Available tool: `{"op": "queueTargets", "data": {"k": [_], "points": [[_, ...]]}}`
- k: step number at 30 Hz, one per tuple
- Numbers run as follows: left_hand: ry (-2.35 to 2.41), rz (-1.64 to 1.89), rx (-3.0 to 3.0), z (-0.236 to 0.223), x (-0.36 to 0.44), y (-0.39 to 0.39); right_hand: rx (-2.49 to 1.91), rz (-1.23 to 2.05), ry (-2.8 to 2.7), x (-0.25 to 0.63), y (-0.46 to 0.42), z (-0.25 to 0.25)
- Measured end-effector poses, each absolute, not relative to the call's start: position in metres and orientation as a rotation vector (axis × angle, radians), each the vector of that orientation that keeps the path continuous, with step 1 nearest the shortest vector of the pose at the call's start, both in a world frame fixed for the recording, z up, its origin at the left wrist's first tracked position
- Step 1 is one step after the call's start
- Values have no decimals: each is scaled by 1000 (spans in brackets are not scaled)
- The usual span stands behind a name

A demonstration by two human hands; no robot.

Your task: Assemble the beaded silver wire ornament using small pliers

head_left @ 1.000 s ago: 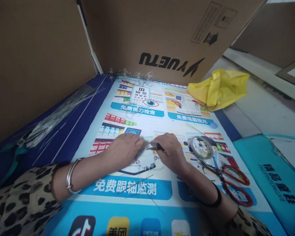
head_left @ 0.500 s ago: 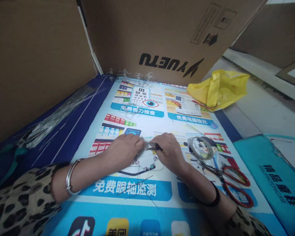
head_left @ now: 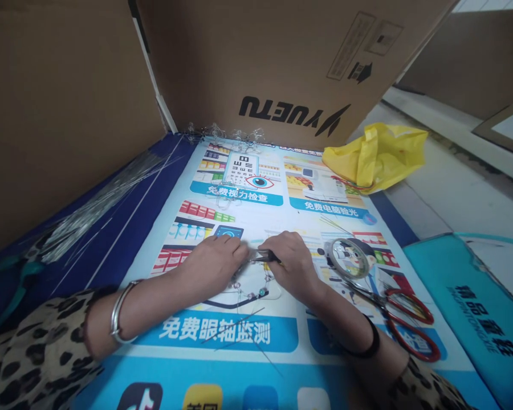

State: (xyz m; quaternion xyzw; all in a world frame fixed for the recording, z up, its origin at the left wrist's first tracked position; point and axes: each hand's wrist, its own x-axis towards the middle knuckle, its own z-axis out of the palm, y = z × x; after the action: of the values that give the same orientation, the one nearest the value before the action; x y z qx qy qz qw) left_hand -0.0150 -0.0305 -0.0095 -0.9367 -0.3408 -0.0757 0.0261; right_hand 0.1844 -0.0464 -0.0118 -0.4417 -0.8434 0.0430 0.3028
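Note:
My right hand [head_left: 294,266] is closed round a pair of pliers [head_left: 264,256], whose dark jaws point left. Close to the jaw tips, my left hand [head_left: 216,263] pinches one end of a thin wire piece; the exact grip is hidden behind the fingers. Below both hands hangs a beaded wire [head_left: 263,292] with small clear and teal beads. Several loose cut wires [head_left: 239,327] lie on the printed sheet nearer me.
Red-handled scissors [head_left: 414,319] and a roll of clear tape [head_left: 349,257] lie to the right. A bundle of wires [head_left: 85,222] is at left. Finished-looking wire pieces [head_left: 239,136] line the cardboard box [head_left: 222,62]. A yellow bag [head_left: 380,156] stands back right.
The whole view has shifted slightly. Both hands keep nearly the same pose, with the pliers still close to the left fingers.

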Motion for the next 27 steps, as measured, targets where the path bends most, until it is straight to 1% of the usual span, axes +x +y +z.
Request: {"op": "queueTargets", "data": {"k": [20, 27], "points": [[-1079, -186, -2904, -7, -14, -31, -1195, 163, -2327, 187, -51, -8], [-1030, -156, -2914, -6, -15, -30, -1206, 237, -2225, 188, -52, -8]]}}
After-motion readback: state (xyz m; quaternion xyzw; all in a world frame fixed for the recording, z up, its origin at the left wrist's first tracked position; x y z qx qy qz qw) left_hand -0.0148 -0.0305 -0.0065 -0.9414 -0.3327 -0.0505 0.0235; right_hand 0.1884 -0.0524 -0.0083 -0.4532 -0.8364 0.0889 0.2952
